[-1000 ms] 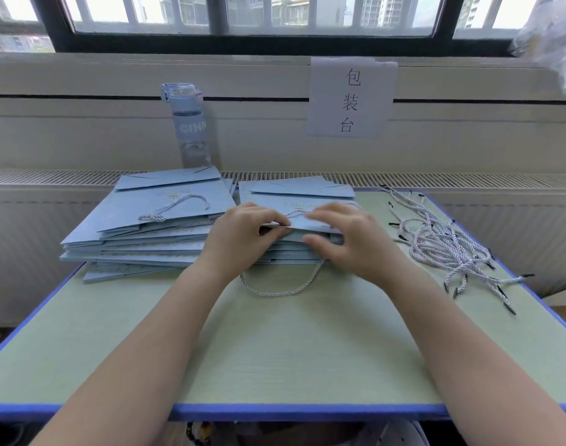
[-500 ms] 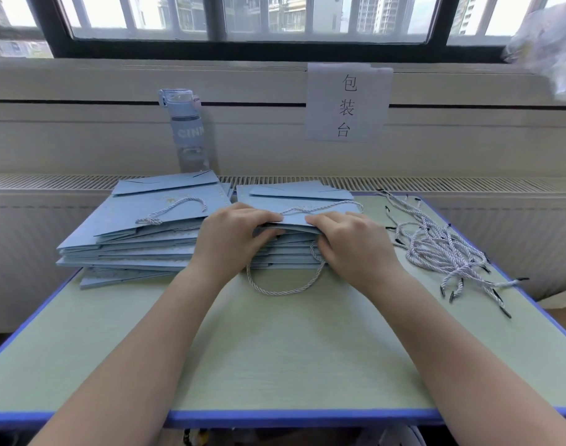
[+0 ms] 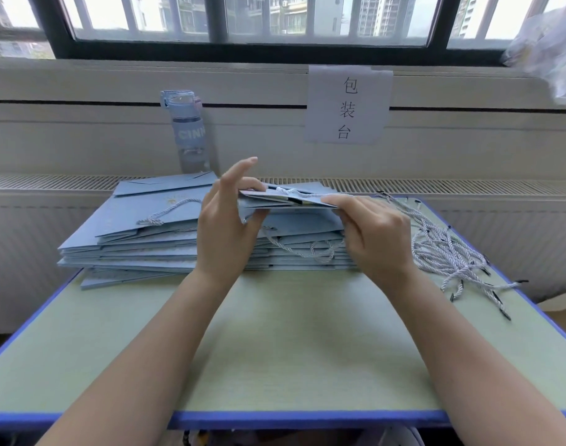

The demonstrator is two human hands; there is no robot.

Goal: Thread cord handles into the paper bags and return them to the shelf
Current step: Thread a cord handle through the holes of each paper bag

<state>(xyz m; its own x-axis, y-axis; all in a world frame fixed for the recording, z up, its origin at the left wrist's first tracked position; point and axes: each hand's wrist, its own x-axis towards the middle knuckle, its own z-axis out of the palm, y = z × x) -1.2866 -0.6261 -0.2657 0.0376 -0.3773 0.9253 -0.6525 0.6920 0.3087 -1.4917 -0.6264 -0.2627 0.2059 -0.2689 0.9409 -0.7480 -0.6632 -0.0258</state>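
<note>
Your left hand (image 3: pixel 225 220) and right hand (image 3: pixel 376 233) pinch the top paper bag (image 3: pixel 275 199) above its stack, mid-threading, so next poke the cord (image 3: pixel 283 189) end through the hole.

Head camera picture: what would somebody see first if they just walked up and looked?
Probably the two hands in the middle: the left hand and right hand hold a flat blue paper bag lifted above the right stack of bags. Next, the tangle of white cords at the table's right edge, and the paper sign on the wall behind.
</note>
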